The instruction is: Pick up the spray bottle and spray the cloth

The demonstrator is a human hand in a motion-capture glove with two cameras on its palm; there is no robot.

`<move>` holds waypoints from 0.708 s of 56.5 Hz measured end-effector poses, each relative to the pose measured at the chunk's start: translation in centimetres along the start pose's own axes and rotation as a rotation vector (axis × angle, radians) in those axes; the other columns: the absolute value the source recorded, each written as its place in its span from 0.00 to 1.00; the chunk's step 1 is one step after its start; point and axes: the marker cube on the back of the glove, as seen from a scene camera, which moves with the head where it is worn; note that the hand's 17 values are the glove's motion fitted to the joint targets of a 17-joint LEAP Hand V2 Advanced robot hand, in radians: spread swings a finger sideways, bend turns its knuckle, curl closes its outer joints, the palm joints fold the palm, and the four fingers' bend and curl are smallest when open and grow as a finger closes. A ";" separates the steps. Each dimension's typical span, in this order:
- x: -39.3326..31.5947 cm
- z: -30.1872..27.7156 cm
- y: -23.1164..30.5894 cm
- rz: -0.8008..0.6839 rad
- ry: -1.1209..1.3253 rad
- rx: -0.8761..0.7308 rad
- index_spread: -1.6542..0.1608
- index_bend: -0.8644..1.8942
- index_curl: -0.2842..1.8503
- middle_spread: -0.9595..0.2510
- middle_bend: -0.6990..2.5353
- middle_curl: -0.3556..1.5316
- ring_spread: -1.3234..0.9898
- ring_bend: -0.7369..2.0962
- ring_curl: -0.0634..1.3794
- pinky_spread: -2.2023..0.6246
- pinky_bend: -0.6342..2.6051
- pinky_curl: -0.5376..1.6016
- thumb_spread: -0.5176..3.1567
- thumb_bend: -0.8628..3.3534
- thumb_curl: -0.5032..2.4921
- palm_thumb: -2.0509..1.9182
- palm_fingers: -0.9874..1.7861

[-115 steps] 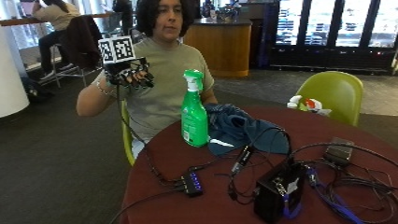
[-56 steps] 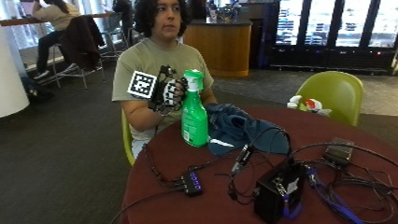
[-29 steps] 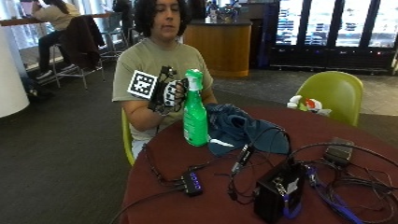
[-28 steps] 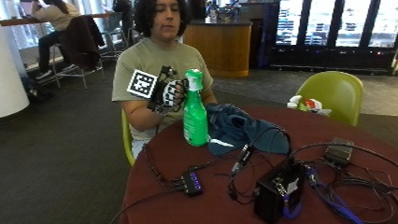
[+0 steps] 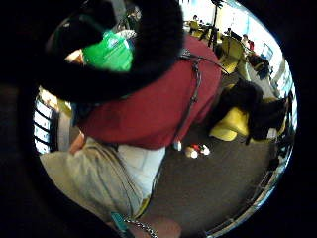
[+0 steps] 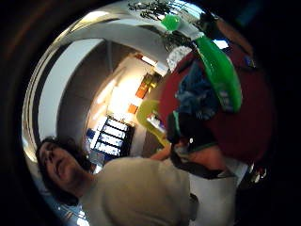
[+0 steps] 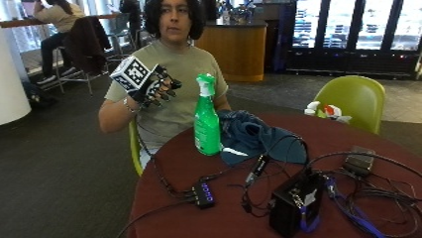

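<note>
gloved hand (image 7: 155, 87) came down from up high and in toward the spray bottle (image 7: 206, 119), now beside it, not touching.

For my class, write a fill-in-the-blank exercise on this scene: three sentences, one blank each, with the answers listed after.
1. The spray bottle standing on the table is ____ in colour.
2. The blue cloth lies on the table right beside the ____.
3. The gloved right hand is raised near the bottle and holds ____.

Missing words: green; spray bottle; nothing
</note>
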 end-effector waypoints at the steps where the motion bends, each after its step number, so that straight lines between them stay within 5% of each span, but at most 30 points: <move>1: 0.0 -0.2 0.5 -0.005 0.010 -0.019 0.73 0.39 0.35 0.81 0.31 0.44 0.56 0.42 0.33 0.81 0.34 0.45 0.44 0.19 0.36 0.69 0.52; 22: 0.5 -3.0 8.4 0.008 0.329 0.006 0.69 0.37 0.29 0.82 0.27 0.38 0.58 0.38 0.27 0.86 0.29 0.41 0.44 0.20 0.32 0.66 0.48; 40: 0.5 -2.8 7.7 0.034 0.290 -0.023 0.68 0.37 0.27 0.82 0.27 0.37 0.57 0.37 0.27 0.86 0.28 0.41 0.43 0.20 0.30 0.66 0.48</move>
